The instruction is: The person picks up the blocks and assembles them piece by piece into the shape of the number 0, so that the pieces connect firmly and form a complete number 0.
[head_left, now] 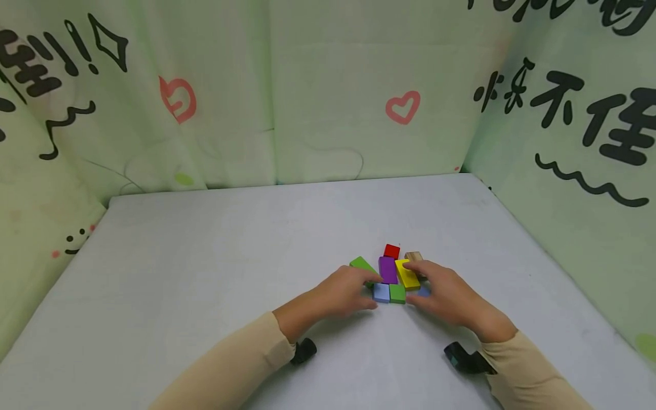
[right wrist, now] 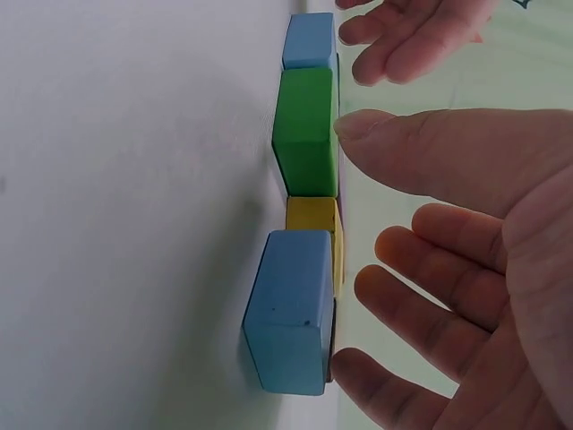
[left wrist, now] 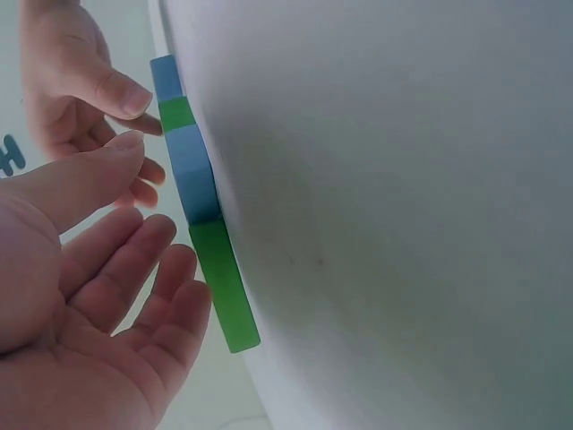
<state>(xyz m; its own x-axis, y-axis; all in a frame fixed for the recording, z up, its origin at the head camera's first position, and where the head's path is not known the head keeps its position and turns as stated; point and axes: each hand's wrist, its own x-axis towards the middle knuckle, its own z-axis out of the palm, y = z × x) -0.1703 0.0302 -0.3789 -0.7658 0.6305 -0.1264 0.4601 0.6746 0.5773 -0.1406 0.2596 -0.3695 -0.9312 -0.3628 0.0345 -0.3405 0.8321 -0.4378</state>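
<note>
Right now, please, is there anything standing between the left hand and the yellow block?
Yes. In the head view, the purple block lies between the left hand and the yellow block. Nothing visible stands between that block and the right hand.

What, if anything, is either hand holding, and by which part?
Nothing is visibly gripped: the left hand and right hand only flank the blocks. A right fingertip overlaps the yellow block in the head view; contact cannot be told.

Right blue block (head_left: 424,291), wooden block (head_left: 413,255): partly hidden by right hand (head_left: 445,289). Left green block (head_left: 363,264): partly behind left hand (head_left: 346,291). Sleeves (head_left: 230,364) cut off, near edge.
</note>
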